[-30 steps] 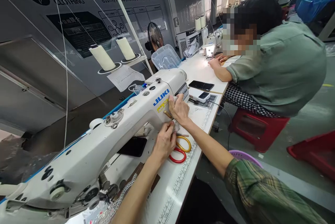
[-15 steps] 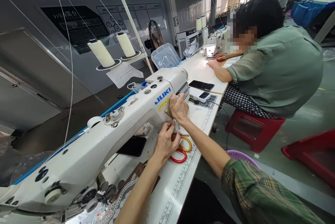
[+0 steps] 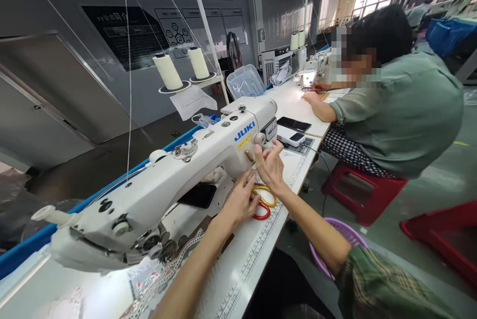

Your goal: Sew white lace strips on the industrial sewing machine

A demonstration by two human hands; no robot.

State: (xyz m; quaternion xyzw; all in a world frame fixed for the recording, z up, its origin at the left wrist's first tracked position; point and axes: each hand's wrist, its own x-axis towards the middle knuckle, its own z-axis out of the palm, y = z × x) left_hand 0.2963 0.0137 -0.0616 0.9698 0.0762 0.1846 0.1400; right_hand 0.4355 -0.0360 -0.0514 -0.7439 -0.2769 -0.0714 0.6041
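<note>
**Two hands at the sewing machine's right end**

Item 1. Sewing machine (image 3: 179,180): white, "JUKI" on its arm, lying across the table (image 3: 253,254) from 8 o'clock to 1 o'clock. Handwheel (image 3: 260,138) at its 1 o'clock end.

Item 2. Right hand (image 3: 271,165): raised just below the handwheel, fingers loosely curled, tips at or near the wheel and a small brown stick (image 3: 249,156) beside it; whether it grips anything cannot be told.

Item 3. Left hand (image 3: 242,199): at 7 o'clock of the right hand, close beside it but not joined. Fingers bent down against the machine's base and the scissors; a firm hold cannot be confirmed.

Item 4. Scissors (image 3: 265,200): one yellow and one red handle loop, flat on the table, under and between both hands.

Item 5. Lace strip (image 3: 175,262): pale, running along the table at 7 o'clock, under the needle end.

Item 6. Phone (image 3: 198,195): dark, flat under the machine's arm.

Item 7. Thread cones (image 3: 167,71): two, cream, on a stand at 11 o'clock.

Item 8. Co-worker (image 3: 402,110): green shirt, seated on a red stool (image 3: 363,192) at 2 o'clock, own hands at another machine.

Item 9. Basket (image 3: 341,234): purple, on the floor at 4 o'clock.
</note>
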